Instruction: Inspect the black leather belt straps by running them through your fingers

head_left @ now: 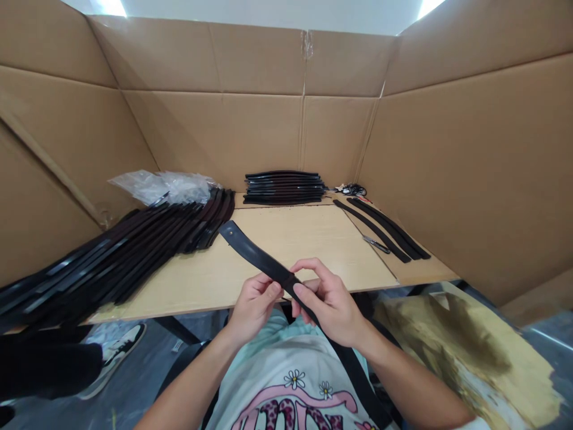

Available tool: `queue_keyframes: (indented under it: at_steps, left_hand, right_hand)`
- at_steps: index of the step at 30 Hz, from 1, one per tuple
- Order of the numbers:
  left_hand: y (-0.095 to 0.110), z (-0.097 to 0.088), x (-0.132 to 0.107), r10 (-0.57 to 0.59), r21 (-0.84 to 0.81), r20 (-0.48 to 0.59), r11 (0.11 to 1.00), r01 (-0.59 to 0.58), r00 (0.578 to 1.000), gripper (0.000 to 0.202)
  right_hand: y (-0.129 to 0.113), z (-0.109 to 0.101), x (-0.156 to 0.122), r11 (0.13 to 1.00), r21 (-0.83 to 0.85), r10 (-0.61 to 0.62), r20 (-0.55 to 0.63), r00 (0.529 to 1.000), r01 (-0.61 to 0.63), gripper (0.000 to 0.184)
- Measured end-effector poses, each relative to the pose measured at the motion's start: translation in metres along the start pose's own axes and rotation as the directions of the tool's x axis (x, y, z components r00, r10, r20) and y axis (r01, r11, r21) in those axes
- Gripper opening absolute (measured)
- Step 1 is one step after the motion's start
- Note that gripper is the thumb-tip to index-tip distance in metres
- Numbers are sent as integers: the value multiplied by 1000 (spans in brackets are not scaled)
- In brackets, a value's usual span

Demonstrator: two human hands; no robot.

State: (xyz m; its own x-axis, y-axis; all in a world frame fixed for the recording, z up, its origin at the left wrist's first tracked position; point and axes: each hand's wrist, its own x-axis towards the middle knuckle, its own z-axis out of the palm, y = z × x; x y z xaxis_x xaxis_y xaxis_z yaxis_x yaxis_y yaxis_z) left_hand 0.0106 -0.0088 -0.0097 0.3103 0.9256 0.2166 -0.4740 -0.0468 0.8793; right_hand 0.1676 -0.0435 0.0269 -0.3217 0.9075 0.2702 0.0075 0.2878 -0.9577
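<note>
A long black strap (255, 255) runs from the tabletop down over my lap. My left hand (253, 304) pinches it from the left with closed fingers. My right hand (329, 301) grips the same strap just to the right, thumb and fingers closed on it. Both hands hover over the front edge of the wooden table (313, 239). The strap's far end, with a small hole, points toward the back left.
A large heap of dark straps (116, 254) lies on the left, with a clear plastic bag (165, 186) behind it. A neat stack of straps (284, 187) sits at the back. Two or three straps (387, 230) and a small metal tool (376, 243) lie at right. Cardboard walls (470, 167) surround the table. A shoe (114, 352) shows at lower left.
</note>
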Motion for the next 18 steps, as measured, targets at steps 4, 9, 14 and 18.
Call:
queue_keyframes:
  at_steps: [4,9,14,18]
  left_hand:
    - [2,6,-2,0,-41,61,999,2,998,36]
    - [-2,4,-6,79,41,0,996,-79,997,35]
    - [-8,1,-12,116,99,-11,988,-115,993,35]
    - [-6,5,-18,140,132,-16,982,-137,990,33]
  right_hand:
    - [-2,1,-3,999,-30,-13,1,1000,13,21]
    - [-6,3,-8,999,-47,-15,-3,1000,15,20]
    - [-11,5,-14,1000,-28,-12,-7,1000,12,18]
    - [-16,8,-21,999,-46,-22,-31,999,20,16]
